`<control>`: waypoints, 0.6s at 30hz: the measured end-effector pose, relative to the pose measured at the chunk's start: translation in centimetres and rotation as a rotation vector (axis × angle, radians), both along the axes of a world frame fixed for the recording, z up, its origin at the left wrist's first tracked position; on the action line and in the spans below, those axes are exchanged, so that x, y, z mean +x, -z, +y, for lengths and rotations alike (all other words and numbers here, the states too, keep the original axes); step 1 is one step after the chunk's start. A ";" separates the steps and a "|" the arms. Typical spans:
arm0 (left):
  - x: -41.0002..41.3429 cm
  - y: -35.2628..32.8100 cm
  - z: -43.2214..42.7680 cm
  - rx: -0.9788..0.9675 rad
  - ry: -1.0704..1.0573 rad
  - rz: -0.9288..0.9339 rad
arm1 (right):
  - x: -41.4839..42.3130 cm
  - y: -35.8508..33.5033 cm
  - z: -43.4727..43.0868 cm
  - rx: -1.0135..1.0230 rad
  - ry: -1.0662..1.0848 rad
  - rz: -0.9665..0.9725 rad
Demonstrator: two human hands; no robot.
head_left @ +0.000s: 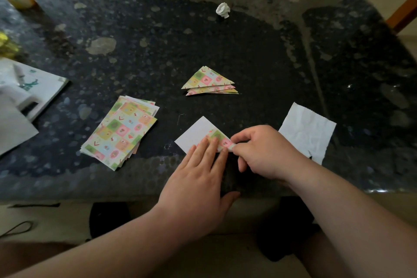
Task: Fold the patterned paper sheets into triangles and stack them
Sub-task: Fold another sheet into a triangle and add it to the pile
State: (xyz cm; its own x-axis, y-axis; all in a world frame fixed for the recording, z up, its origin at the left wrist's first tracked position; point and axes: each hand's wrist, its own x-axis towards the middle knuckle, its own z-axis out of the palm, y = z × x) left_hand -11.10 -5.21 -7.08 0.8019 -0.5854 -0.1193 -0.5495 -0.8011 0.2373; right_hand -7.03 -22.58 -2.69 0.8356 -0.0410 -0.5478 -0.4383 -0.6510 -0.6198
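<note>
A patterned sheet (198,133) lies white side up near the table's front edge, with one corner folded over so the pattern shows. My left hand (198,178) presses flat on it with straight fingers. My right hand (261,151) pinches the folded corner at its right tip. A pile of unfolded patterned sheets (119,133) lies to the left. A stack of folded triangles (209,82) sits farther back in the middle.
The dark stone table (225,40) holds a crumpled white paper ball (223,9) at the back, a creased white sheet (306,131) at the right, and white papers and a booklet (29,95) at the left edge. Orange and green stools stand beyond the table.
</note>
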 end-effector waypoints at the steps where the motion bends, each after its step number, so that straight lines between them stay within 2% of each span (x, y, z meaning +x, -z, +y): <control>1: 0.0 0.0 0.0 0.002 -0.003 -0.004 | 0.0 0.0 0.0 0.001 -0.001 0.002; 18: -0.1 -0.3 -0.1 0.027 -0.006 0.012 | 0.0 0.1 0.0 -0.011 -0.017 0.005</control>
State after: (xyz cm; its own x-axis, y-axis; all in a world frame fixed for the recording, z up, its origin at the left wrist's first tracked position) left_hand -11.23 -5.32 -6.80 0.8037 -0.5773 -0.1446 -0.5422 -0.8104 0.2220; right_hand -7.03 -22.57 -2.77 0.8337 -0.0324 -0.5513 -0.4297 -0.6651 -0.6108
